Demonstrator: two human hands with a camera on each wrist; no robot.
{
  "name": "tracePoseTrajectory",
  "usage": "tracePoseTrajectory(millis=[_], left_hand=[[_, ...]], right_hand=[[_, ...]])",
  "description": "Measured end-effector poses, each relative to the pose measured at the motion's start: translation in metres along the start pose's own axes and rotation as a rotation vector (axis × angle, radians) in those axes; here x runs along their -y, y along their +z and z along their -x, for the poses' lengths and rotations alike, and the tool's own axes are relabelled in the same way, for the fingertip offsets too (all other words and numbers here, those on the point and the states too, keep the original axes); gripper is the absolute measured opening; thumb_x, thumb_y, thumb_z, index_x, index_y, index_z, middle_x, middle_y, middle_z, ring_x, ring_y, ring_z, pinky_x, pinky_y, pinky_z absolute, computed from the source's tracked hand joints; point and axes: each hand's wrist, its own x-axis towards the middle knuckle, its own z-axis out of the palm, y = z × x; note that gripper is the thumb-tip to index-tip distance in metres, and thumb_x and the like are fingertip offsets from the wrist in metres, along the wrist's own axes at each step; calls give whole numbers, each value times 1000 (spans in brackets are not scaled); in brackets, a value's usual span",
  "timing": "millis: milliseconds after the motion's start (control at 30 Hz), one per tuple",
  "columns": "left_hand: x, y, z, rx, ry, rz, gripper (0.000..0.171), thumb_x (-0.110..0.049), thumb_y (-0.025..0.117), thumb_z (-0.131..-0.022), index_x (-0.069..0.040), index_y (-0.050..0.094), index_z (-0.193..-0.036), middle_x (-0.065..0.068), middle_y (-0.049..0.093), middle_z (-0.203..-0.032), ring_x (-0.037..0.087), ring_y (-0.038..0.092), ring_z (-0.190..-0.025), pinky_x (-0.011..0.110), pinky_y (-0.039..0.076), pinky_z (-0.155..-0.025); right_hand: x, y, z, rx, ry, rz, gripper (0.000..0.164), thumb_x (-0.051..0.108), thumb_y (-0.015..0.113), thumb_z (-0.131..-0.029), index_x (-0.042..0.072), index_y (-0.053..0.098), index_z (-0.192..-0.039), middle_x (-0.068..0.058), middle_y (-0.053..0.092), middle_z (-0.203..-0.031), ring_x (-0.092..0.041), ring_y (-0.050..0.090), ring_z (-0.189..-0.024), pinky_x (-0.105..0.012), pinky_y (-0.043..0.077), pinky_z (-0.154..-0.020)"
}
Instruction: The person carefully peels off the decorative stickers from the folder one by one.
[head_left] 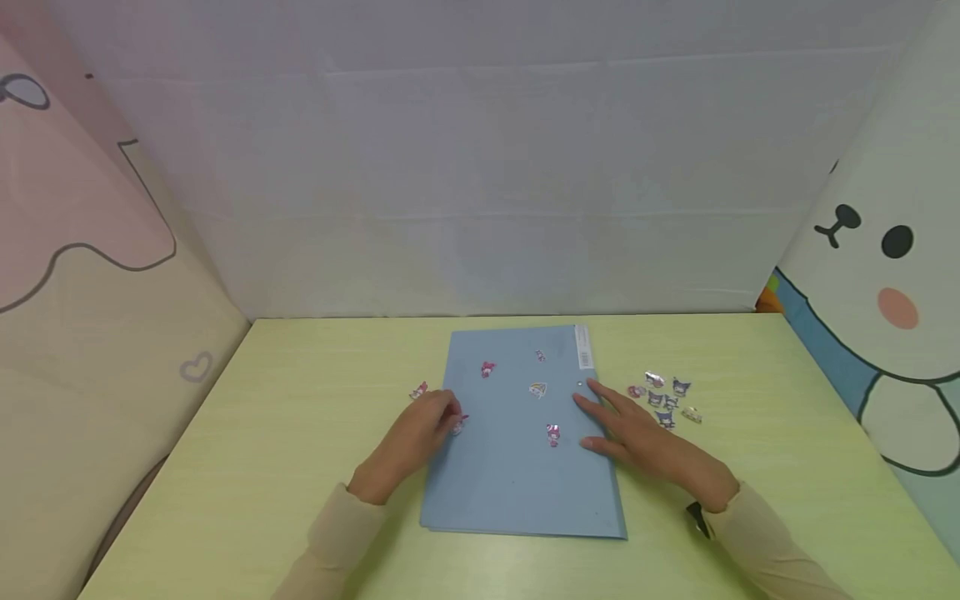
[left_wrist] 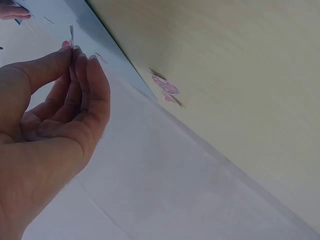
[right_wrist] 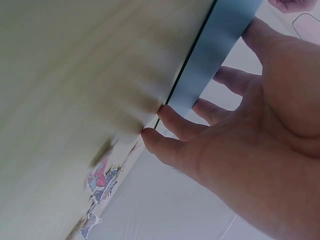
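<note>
A blue folder (head_left: 502,492) lies on the table, with several small cartoon stickers on its cover, among them a pink one (head_left: 553,433) and a white one (head_left: 537,389). Over the folder's left edge, my left hand (head_left: 420,429) pinches a small sticker (head_left: 458,427) between thumb and fingertips; the left wrist view shows it edge-on. Another pink sticker (left_wrist: 166,87) lies on the table just beyond that hand. My right hand (head_left: 637,433) has its fingers spread along the folder's right edge, some fingertips on the cover and others by the table beside it.
Right of the folder lies a loose group of several stickers (head_left: 665,400), mostly purple and pink. A white barcode label (head_left: 583,347) is at the folder's top right corner. Cloth-like walls (head_left: 480,183) border the pale yellow table (head_left: 315,375) at the back and sides.
</note>
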Motion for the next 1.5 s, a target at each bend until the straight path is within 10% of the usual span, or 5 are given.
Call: tracePoseTrajectory(millis=[1500], left_hand=[[33, -37, 36, 91, 43, -3, 15, 10, 66, -93, -5, 62, -89, 2, 69, -86, 19, 67, -81, 31, 53, -73]], right_hand=[[3, -1, 0, 0, -10, 7, 63, 29, 65, -102, 2, 44, -154, -28, 31, -161, -51, 32, -145, -66, 33, -111]])
